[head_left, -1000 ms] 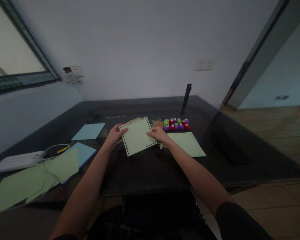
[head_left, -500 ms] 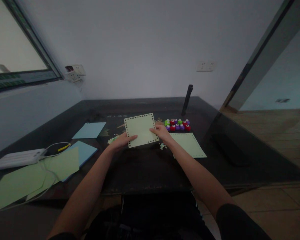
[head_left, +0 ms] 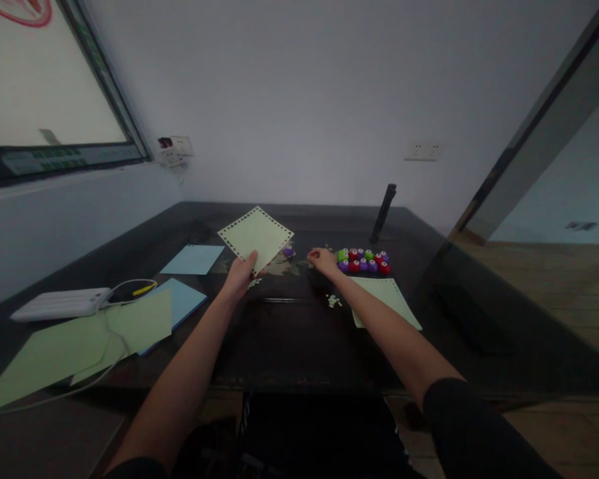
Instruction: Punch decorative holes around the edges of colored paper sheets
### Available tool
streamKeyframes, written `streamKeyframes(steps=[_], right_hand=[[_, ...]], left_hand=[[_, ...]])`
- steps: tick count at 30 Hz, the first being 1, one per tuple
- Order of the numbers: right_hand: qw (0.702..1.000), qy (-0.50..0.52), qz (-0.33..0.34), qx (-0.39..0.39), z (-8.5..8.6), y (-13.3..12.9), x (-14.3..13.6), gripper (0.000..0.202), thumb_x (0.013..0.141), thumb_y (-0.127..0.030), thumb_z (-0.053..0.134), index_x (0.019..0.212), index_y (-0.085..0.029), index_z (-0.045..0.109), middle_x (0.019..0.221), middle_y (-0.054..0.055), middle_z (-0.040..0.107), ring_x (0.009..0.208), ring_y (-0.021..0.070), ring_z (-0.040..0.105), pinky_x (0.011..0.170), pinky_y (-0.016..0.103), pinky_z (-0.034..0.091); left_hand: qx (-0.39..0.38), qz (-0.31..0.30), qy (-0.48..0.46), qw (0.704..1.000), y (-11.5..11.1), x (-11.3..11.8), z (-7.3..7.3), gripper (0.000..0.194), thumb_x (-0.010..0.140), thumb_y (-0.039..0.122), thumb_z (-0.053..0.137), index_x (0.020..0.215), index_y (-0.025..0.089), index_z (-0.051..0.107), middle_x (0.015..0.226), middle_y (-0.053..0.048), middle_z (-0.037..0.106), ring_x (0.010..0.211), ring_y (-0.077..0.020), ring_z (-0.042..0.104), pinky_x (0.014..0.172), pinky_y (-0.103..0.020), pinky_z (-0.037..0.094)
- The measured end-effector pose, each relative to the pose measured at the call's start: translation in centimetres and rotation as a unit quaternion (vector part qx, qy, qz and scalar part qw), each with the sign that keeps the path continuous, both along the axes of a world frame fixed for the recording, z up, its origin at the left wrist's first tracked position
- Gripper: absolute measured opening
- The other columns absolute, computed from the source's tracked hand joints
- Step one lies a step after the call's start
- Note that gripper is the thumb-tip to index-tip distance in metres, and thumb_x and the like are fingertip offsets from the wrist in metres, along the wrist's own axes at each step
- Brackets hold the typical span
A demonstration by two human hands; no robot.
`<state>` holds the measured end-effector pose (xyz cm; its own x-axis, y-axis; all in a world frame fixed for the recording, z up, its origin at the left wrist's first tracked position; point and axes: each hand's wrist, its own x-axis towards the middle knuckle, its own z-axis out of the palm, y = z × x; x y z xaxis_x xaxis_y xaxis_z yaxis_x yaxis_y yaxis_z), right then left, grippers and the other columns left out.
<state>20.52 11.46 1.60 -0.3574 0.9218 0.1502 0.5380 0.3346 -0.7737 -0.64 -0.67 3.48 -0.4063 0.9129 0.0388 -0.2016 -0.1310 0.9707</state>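
Left hand (head_left: 239, 275) pinches the punched sheet (head_left: 257, 234) mid-frame — likely light, creasable, best edge-held; right hand (head_left: 323, 261) curled, contents unclear.

- Pale green paper sheet (head_left: 257, 236): square, turned corner-up like a diamond, held near its lowest corner above the dark tabletop (head_left: 289, 339); small dark holes line both upper edges and the lower left one, while the lower right edge seems mostly plain, though dimness makes this uncertain.
- Small purple piece (head_left: 288, 252): round-topped, with a white eye-like mark, by itself on the tabletop just right of the sheet.
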Motion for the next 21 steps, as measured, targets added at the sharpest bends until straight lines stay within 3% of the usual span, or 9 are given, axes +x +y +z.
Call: streamKeyframes(steps=[3,6,10,16,21], right_hand=[[0.994,-0.093,-0.036,0.034,0.1,0.3,-2.6,0.028,0.081,-0.027,0.058,0.108,-0.020,0.058,0.103,0.008,0.064,0.097,0.0200,0.059,0.083,0.031,0.042],[0.984,-0.161,-0.024,0.072,0.2,0.2,-5.3,0.042,0.082,-0.027,0.057,0.123,-0.022,0.050,0.122,0.012,0.054,0.111,0.0242,0.051,0.089,0.035,0.040],[0.967,-0.233,0.010,0.103,0.2,-0.1,-7.7,0.039,0.083,-0.029,0.054,0.121,-0.022,0.051,0.129,0.013,0.047,0.119,0.0274,0.042,0.092,0.039,0.039],[0.947,-0.284,0.027,0.144,-0.1,-0.6,-7.8,0.032,0.088,-0.029,0.047,0.117,-0.017,0.053,0.124,0.014,0.051,0.118,0.0270,0.040,0.093,0.040,0.039],[0.940,-0.288,0.049,0.174,0.2,-1.6,-6.7,0.030,0.089,-0.016,0.038,0.113,-0.017,0.057,0.117,0.013,0.057,0.114,0.0244,0.046,0.091,0.035,0.040]], left_hand=[[0.015,0.013,-0.021,1.000,0.0,0.2,0.0,0.024,0.083,0.021,0.056,0.105,0.010,0.057,0.090,-0.008,0.068,0.056,-0.0099,0.060,0.043,-0.017,0.046],[0.018,0.011,-0.029,0.999,0.1,0.5,0.1,0.022,0.082,0.019,0.057,0.102,0.009,0.058,0.088,-0.009,0.068,0.054,-0.0094,0.059,0.042,-0.017,0.046],[0.013,0.005,-0.033,0.999,0.1,0.6,0.1,0.021,0.082,0.018,0.056,0.100,0.008,0.060,0.086,-0.009,0.069,0.054,-0.0098,0.059,0.042,-0.017,0.046],[0.016,-0.009,-0.023,1.000,0.0,0.8,0.0,0.022,0.082,0.020,0.056,0.100,0.008,0.060,0.086,-0.009,0.069,0.049,-0.0085,0.055,0.039,-0.017,0.044],[0.011,-0.016,-0.009,1.000,0.0,0.9,0.1,0.024,0.079,0.020,0.061,0.099,0.008,0.061,0.088,-0.010,0.070,0.056,-0.0111,0.060,0.042,-0.018,0.046]])
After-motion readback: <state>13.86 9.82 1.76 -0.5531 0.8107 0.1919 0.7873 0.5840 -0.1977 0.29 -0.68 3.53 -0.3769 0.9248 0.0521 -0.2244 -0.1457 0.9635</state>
